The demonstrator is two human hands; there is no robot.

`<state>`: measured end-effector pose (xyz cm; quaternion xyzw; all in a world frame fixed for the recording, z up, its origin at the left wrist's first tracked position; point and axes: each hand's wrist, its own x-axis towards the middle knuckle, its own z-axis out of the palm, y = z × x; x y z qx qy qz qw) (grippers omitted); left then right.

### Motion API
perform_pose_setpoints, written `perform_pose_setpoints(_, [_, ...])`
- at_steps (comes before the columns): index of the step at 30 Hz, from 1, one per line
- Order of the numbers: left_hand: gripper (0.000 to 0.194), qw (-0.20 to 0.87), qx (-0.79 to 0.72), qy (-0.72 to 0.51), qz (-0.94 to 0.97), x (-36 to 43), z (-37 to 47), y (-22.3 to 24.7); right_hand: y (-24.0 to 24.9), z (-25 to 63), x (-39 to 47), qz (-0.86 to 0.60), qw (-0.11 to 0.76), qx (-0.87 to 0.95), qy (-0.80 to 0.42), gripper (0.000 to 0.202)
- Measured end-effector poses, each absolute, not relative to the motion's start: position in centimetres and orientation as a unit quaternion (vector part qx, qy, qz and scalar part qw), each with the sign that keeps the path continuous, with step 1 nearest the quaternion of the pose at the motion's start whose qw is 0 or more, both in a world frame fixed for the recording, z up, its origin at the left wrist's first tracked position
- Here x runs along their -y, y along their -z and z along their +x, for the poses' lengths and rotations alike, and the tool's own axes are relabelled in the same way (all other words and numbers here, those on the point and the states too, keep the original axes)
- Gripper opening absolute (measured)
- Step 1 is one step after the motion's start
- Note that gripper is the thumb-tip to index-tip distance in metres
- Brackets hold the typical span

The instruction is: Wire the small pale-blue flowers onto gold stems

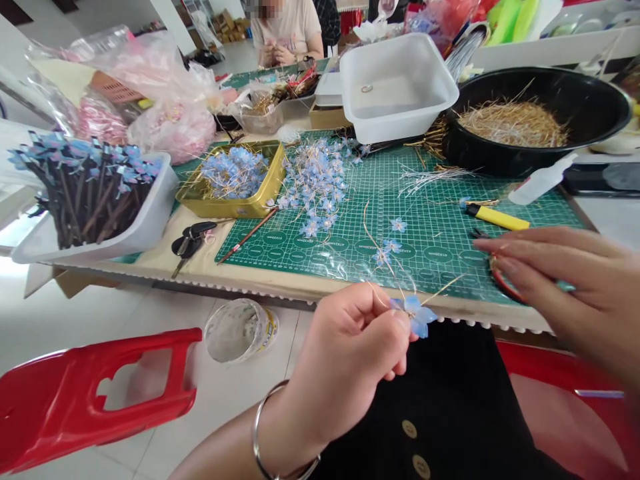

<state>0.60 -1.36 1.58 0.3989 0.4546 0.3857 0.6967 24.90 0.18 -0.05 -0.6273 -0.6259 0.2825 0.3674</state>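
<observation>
My left hand [357, 347] is closed, thumb and index finger pinching a blue flower [419, 315] with translucent petals. Thin gold wires stick out from it. At the right edge of the mat, my slightly blurred right hand [565, 280] has its fingers around small pliers [507, 285] with a red handle and dark tip; much of the tool is hidden. Just beyond my left hand, a few loose blue flowers [387, 250] lie on the green cutting mat [350, 257]. A heap of wired blue flowers [320, 177] lies farther back.
A gold tin [225, 208] holds more blue flowers. Left stands a white bin [150, 213] of dark flower-tipped stems, with black scissors [187, 243] near it. Rightward are a yellow cutter [500, 217], a black basin [495, 160] and a white tub [400, 117]. Across sits a person [295, 30].
</observation>
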Motion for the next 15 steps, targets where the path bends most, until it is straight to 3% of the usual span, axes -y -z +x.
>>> perform_pose_setpoints(2, [0.015,0.703,-0.456,-0.369,0.402,1.4,0.9,-1.7,-0.7,22.3,0.9,-0.615,0.425,0.58,-0.324,0.018])
perform_pose_setpoints(4, [0.015,0.702,-0.459,-0.358,0.41,1.5,1.0,-1.7,-1.3,20.6,1.3,-0.551,0.468,0.492,-0.485,0.013])
perform_pose_setpoints(8, [0.02,0.691,-0.466,-0.341,0.436,1.6,1.0,-1.6,-1.8,20.1,1.3,-0.4,0.418,0.402,-0.71,0.019])
perform_pose_setpoints(15, [0.021,0.669,-0.492,-0.339,0.442,1.6,1.2,-1.5,-2.2,20.5,2.8,-0.41,0.379,0.39,-0.733,0.018])
